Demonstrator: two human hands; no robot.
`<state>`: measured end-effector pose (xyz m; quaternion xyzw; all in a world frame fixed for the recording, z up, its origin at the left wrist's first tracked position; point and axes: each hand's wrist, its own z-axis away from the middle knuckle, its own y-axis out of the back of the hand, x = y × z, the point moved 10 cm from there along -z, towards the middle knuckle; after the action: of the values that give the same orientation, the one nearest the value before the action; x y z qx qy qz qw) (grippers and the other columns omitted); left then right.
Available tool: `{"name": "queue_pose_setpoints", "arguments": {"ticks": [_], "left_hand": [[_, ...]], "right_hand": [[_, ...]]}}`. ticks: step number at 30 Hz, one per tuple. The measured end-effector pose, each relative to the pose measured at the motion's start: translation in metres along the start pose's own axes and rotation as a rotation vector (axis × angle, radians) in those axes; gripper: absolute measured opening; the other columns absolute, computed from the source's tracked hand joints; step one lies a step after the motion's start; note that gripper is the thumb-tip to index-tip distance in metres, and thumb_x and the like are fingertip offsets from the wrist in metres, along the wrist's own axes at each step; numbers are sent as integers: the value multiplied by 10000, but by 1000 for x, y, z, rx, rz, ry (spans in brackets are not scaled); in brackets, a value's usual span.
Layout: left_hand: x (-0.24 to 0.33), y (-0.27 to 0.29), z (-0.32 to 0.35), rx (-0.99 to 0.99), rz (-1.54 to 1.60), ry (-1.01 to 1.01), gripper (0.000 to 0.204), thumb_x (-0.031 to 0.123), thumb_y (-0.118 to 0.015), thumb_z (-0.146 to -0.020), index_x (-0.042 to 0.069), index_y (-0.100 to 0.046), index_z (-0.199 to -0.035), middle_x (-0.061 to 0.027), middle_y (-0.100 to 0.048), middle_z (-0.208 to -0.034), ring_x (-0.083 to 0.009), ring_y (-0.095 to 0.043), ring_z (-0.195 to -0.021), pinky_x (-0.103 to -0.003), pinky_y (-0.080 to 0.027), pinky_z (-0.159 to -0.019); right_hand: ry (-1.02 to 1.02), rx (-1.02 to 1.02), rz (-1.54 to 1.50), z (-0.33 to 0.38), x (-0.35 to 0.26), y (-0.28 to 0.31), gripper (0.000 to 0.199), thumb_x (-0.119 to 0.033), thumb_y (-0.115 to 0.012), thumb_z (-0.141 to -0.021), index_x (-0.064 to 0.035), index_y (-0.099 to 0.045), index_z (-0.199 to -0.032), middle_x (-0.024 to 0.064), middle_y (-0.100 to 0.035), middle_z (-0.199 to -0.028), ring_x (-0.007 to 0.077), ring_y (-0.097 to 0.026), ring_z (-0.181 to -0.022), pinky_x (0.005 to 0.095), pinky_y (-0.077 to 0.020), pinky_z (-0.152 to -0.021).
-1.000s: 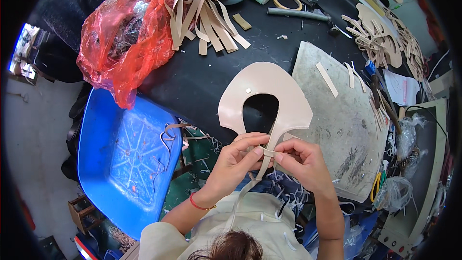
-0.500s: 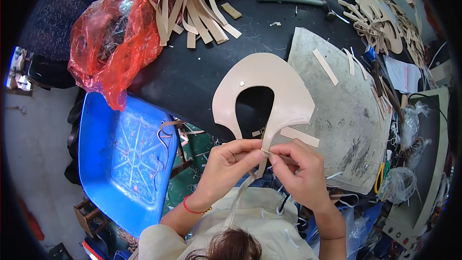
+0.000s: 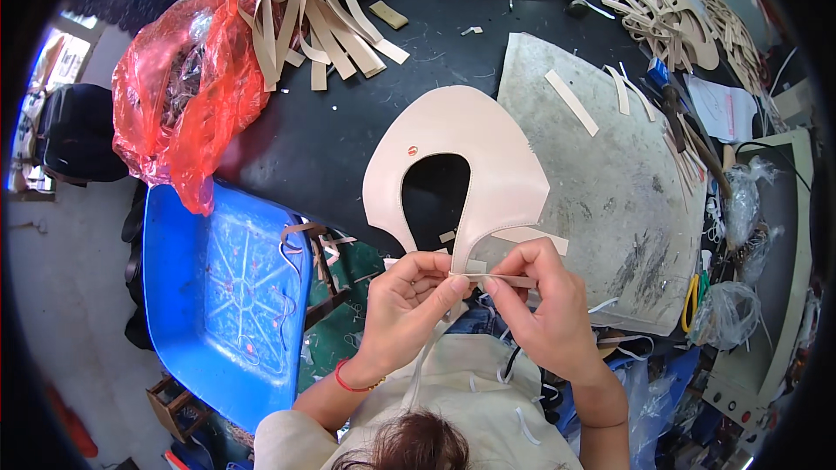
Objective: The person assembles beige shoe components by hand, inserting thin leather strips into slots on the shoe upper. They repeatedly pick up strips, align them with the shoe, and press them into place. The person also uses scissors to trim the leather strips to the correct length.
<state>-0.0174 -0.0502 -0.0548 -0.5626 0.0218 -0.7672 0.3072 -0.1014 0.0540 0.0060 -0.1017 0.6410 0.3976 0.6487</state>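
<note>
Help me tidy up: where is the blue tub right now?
In the head view, the blue tub is at the left, just below the red plastic bag and to the left of the left hand.

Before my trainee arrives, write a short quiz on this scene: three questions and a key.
1. Where does the red bag lie relative to the horseshoe piece?
A) To its left
B) To its right
C) Underneath it
2. True or false: the right hand pinches a beige strip.
3. Fill in: the red band is on the person's ____ wrist.

Key: 1. A; 2. True; 3. left
</note>
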Motion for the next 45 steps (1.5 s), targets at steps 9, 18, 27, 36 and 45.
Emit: {"name": "queue_pose_setpoints", "arguments": {"ticks": [9, 18, 27, 36, 45], "left_hand": [[-5, -14, 1, -47, 55, -105, 254, 50, -522, -925, -23, -388, -1128, -82, -537, -1009, -116, -562, -917, -274, -489, -833], [-3, -21, 0, -82, -42, -79, 360, 55, -507, -934, -42, -373, -1254, -85, -533, -1087, -115, -548, -938, -268, -476, -835], [21, -72, -20, -162, -384, -264, 335, 2, -511, -912, -67, -423, -1228, -117, -565, -1095, -116, -571, -909, -249, -505, -750], [29, -80, -42, -25, -866, -344, 267, 18, -625, -836, -61, -567, -1084, -123, -648, -885, -109, -610, -698, -238, -515, -631], [24, -89, -48, 55, -1082, -430, 261, 25, -631, -804, -41, -564, -1047, -144, -616, -820, -203, -588, -640, -303, -485, -572]], "right_hand": [[-50, -27, 67, 3, 0, -3, 151, -31, -613, -844, -7, -497, -938, 109, -629, -709, 195, -650, -609, 302, -507, -556], [-47, 83, 37, 6, 10, 21, 235, -47, -657, -819, 5, -549, -1022, 118, -646, -803, 171, -616, -642, 277, -489, -592], [-124, 179, -201, 8, 44, 89, 131, -59, -664, -824, 3, -622, -931, 45, -643, -825, 93, -588, -741, 232, -468, -667], [-133, 285, -16, 5, 70, 82, 175, -40, -634, -839, -19, -586, -1006, 90, -640, -802, 122, -603, -669, 255, -490, -613], [155, 324, 472, 8, 51, 68, 259, -47, -654, -798, -33, -555, -1036, 135, -569, -884, 297, -596, -769, 353, -492, -612]]}}
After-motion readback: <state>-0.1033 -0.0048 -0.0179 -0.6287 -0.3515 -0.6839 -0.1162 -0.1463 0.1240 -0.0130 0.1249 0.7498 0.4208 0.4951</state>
